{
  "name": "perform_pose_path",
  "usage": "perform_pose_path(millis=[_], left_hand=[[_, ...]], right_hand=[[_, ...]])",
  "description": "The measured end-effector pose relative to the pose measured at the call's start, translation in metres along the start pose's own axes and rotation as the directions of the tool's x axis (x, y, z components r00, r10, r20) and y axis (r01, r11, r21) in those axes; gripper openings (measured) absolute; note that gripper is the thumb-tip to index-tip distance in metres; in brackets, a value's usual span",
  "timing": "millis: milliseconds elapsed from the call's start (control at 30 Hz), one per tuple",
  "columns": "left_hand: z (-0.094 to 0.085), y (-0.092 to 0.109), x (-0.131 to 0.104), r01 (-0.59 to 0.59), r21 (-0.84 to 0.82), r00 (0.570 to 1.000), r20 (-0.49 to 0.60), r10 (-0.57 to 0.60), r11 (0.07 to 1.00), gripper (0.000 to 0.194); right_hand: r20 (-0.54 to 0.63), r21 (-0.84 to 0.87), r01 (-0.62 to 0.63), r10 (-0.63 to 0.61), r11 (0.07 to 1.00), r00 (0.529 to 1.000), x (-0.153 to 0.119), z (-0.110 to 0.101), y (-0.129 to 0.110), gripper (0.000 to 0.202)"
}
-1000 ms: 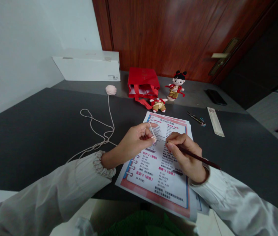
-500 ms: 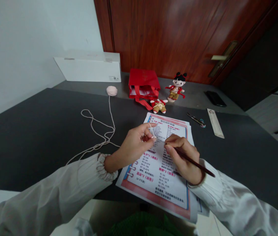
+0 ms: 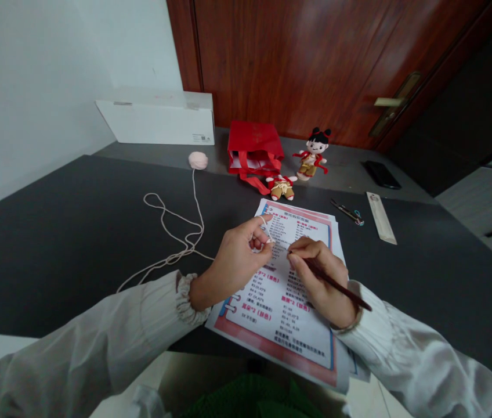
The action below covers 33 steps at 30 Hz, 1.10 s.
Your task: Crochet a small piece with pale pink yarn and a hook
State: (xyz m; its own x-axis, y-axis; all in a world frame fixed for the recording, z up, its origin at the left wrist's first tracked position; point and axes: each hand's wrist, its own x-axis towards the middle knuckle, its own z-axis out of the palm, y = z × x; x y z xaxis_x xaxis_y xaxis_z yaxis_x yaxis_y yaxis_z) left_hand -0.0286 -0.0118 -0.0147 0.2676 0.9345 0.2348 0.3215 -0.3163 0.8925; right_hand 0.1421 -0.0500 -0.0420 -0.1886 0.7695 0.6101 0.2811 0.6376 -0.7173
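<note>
My left hand [image 3: 239,255] pinches a small bit of pale yarn [image 3: 271,240], with a strand looped over its index finger. Close by on the right, my right hand [image 3: 322,276] grips a dark brown crochet hook [image 3: 344,290], its tip pointing at the yarn without touching it. Both hands are over printed pattern sheets [image 3: 289,342]. From the pale pink yarn ball [image 3: 198,161] a strand runs in loose loops across the table to my left wrist.
A red gift bag [image 3: 254,142], a standing doll [image 3: 313,152] and a headless doll body [image 3: 282,188] are behind the sheets. Small scissors [image 3: 347,212], a white packet [image 3: 380,218] and a black phone [image 3: 382,175] lie right. A white box [image 3: 163,122] stands back left.
My right hand has shifted slightly left with the hook, closer to my left hand. My left hand has moved only a little, with the yarn still pinched.
</note>
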Motion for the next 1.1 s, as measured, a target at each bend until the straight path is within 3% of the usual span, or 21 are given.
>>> perform_pose_path(millis=[67,133,267,467,533,633,700,767,833,933,1033,1100], left_hand=[[0.001,-0.001,0.000,-0.010,0.008,1.000,-0.021,0.011,1.000,0.043],[0.003,-0.003,0.000,-0.006,-0.043,1.000,-0.010,0.006,0.999,0.046],[0.006,-0.005,0.002,0.037,-0.180,0.999,0.040,-0.031,0.983,0.048],[0.008,-0.003,0.001,0.267,-0.462,0.957,0.231,-0.176,0.846,0.054],[0.008,-0.002,0.000,0.349,-0.526,0.931,0.285,-0.227,0.775,0.053],[0.009,-0.001,0.001,0.421,-0.600,0.906,0.318,-0.281,0.680,0.048],[0.011,0.000,0.001,0.419,-0.623,0.908,0.294,-0.298,0.661,0.047],[0.012,0.001,0.001,0.388,-0.621,0.922,0.244,-0.302,0.681,0.048],[0.012,0.003,0.001,0.360,-0.612,0.933,0.213,-0.292,0.705,0.049],[0.011,0.004,0.001,0.330,-0.610,0.944,0.193,-0.268,0.720,0.051],[0.008,0.002,0.003,0.299,-0.583,0.954,0.166,-0.249,0.756,0.053],[0.005,-0.002,0.006,0.267,-0.537,0.964,0.136,-0.230,0.800,0.046]], right_hand=[[-0.015,0.026,-0.009,0.010,1.000,1.000,-0.001,0.001,0.001,0.015],[0.016,0.002,0.108,-0.108,0.994,0.994,0.001,0.001,0.002,0.018],[0.087,-0.087,0.343,-0.336,0.935,0.938,0.005,0.000,0.001,0.024],[0.128,-0.075,0.314,-0.303,0.946,0.944,0.011,-0.002,0.010,0.018],[0.187,-0.159,0.400,-0.370,0.903,0.910,0.014,-0.004,0.012,0.016],[0.288,-0.374,0.524,-0.441,0.765,0.850,0.016,-0.006,0.011,0.015],[0.317,-0.493,0.532,-0.427,0.689,0.847,0.014,-0.006,0.006,0.015],[0.303,-0.538,0.491,-0.386,0.685,0.871,0.012,-0.004,0.002,0.016],[0.221,-0.470,0.399,-0.333,0.787,0.917,0.009,0.001,0.001,0.015],[0.000,-0.127,0.117,-0.118,0.985,0.993,0.008,0.008,0.004,0.010],[-0.096,0.286,-0.145,0.179,0.947,0.979,0.010,0.011,0.011,0.007],[-0.082,0.435,-0.209,0.270,0.876,0.959,0.011,0.011,0.013,0.011]])
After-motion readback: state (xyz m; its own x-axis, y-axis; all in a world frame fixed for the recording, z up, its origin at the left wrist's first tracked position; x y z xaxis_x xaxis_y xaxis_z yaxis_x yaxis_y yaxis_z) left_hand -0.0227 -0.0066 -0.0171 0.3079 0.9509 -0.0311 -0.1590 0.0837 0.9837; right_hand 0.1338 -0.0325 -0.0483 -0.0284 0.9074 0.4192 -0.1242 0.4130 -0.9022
